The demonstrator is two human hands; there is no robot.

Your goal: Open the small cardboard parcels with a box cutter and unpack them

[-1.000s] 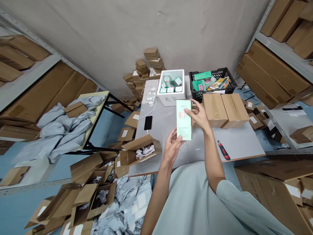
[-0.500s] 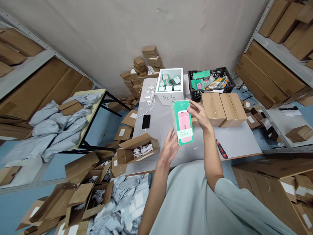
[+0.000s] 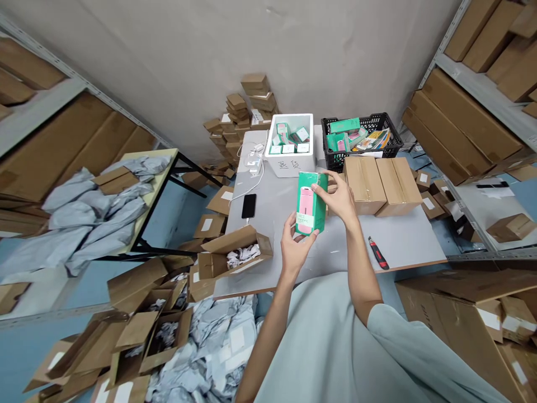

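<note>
Between my two hands I hold up a green product box with a pink item pictured on its front. My left hand grips its lower end, while my right hand has thumb and fingers closed on the upper right edge. The box is held above the grey table, its front and right side facing me. Behind it stands a white foam box with several similar green boxes inside. A black plastic crate beside that holds more green boxes and some printed papers.
Sealed brown cartons stand right of my hands, with a red-and-black utility knife nearer the edge. A phone on a white cable and an open carton with crumpled paper lie left. Shelves of cartons flank the table.
The green box has been turned in my hands, so its right side now shows instead of its left. My left hand has shifted its grip to the bottom of the box.
</note>
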